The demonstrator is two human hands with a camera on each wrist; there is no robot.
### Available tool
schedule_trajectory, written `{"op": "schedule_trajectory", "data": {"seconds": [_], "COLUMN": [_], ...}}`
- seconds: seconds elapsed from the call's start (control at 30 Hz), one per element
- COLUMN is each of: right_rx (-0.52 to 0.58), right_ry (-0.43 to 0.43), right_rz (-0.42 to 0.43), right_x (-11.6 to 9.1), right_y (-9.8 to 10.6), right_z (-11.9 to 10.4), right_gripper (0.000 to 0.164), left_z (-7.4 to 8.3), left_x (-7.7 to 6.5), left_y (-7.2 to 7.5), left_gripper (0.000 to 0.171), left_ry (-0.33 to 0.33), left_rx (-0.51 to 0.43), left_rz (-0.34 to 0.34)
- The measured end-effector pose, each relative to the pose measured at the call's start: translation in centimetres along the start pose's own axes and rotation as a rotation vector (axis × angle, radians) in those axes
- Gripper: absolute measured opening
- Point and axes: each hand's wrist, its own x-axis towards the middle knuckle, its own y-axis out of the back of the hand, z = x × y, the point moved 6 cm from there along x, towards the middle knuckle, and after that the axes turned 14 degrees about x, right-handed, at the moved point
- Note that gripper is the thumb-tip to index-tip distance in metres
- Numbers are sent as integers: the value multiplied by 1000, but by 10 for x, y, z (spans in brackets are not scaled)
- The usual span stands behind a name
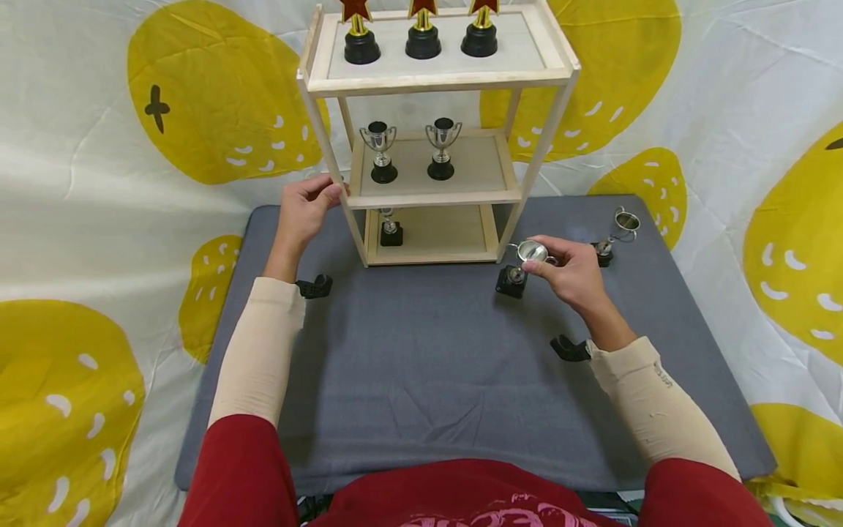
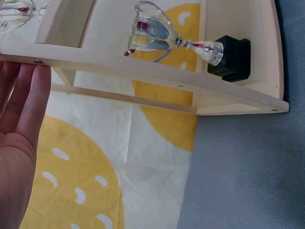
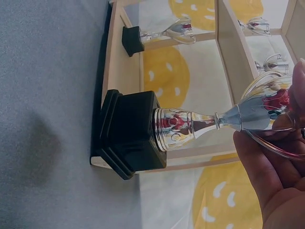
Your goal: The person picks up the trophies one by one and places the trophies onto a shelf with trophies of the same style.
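Note:
My right hand [image 1: 571, 272] grips a silver trophy cup [image 3: 178, 126] by its bowl and one handle. Its black square base [image 1: 511, 282] hangs tilted close over the table, just in front of the wooden shelf's right corner. My left hand [image 1: 305, 212] holds the left front post of the three-tier wooden shelf [image 1: 435, 199] at middle-tier height; in the left wrist view, straight fingers [image 2: 33, 98] reach behind the post and the thumb is hidden. A similar silver trophy [image 1: 391, 233] stands on the bottom tier at left, its top hidden by the middle tier.
Two smaller silver trophies [image 1: 383, 152] stand on the middle tier, and three star trophies [image 1: 423, 42] on the top. Another silver trophy [image 1: 615, 236] is on the grey table [image 1: 421, 366] beyond my right hand. A white cloth [image 1: 72, 219] with yellow prints hangs behind.

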Motion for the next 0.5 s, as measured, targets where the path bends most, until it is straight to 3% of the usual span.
{"op": "schedule_trajectory", "data": {"seconds": [0.23,0.5], "right_rx": [-14,-51], "right_ry": [25,1], "right_rz": [-24,-33], "right_x": [0,7], "right_y": [-8,-5], "right_z": [-22,0], "right_gripper": [35,36], "left_z": [1,1], "left_x": [0,0], "left_y": [0,0], "left_gripper": [29,31], "left_ry": [3,10], "left_rx": [8,26], "left_rz": [2,4]}}
